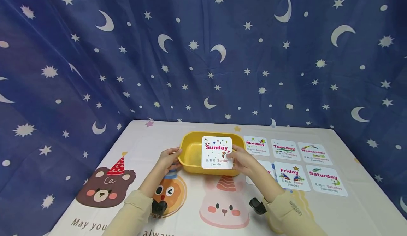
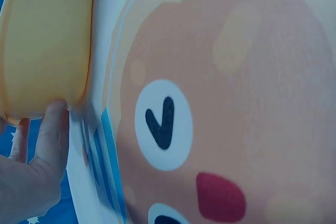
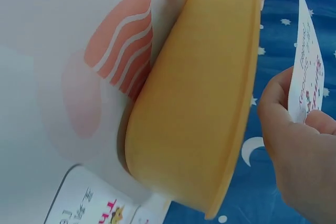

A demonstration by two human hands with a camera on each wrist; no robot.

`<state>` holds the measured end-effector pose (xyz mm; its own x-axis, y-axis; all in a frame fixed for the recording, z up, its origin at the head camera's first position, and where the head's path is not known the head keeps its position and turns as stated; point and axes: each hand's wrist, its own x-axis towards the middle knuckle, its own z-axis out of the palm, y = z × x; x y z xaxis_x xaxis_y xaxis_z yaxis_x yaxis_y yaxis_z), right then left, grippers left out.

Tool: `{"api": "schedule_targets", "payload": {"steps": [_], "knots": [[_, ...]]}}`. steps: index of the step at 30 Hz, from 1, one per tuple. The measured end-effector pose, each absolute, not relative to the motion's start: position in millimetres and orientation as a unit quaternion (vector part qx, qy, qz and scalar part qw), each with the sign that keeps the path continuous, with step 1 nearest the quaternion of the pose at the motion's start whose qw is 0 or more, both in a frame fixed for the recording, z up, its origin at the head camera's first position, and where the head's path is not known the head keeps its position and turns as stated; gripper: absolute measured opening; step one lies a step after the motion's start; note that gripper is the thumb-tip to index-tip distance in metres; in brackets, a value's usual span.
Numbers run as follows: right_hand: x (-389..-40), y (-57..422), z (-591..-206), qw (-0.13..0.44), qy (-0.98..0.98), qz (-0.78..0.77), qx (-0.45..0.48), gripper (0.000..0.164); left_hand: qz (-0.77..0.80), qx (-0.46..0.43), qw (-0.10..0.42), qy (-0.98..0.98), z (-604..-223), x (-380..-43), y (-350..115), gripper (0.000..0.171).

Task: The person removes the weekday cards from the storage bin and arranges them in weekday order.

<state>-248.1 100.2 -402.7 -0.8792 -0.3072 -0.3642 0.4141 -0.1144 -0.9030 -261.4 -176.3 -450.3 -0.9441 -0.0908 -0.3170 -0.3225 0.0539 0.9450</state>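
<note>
My right hand [image 1: 244, 161] pinches a white square card [image 1: 217, 152] printed "Sunday" by its right edge. The card is raised in front of the yellow plastic basin [image 1: 192, 151], its face toward the head camera. In the right wrist view the thumb lies on the card's printed side [image 3: 307, 77], with the fingers behind it. My left hand [image 1: 168, 159] holds the basin's left end, thumb at the rim. The left wrist view shows its fingers [image 2: 52, 129] against the basin's outer wall [image 2: 47, 45]. The card hides much of the basin's inside.
To the basin's right lie two rows of weekday cards: Monday [image 1: 256, 145], Tuesday [image 1: 285, 150] and Wednesday [image 1: 315, 153] behind, Friday [image 1: 292, 176] and Saturday [image 1: 326, 180] in front. My right hand and forearm partly cover another front-row card [image 1: 266, 165]. A starry blue curtain [image 1: 197, 52] hangs behind the table.
</note>
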Motion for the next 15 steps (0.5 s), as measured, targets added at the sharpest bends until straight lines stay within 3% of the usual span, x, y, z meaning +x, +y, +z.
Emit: {"api": "schedule_targets", "payload": {"steps": [15], "knots": [[-218,147,-401,0.249,0.627,-0.738,-0.005,0.058,0.668,-0.155,0.108,0.72,-446,-262,-176,0.047]]}}
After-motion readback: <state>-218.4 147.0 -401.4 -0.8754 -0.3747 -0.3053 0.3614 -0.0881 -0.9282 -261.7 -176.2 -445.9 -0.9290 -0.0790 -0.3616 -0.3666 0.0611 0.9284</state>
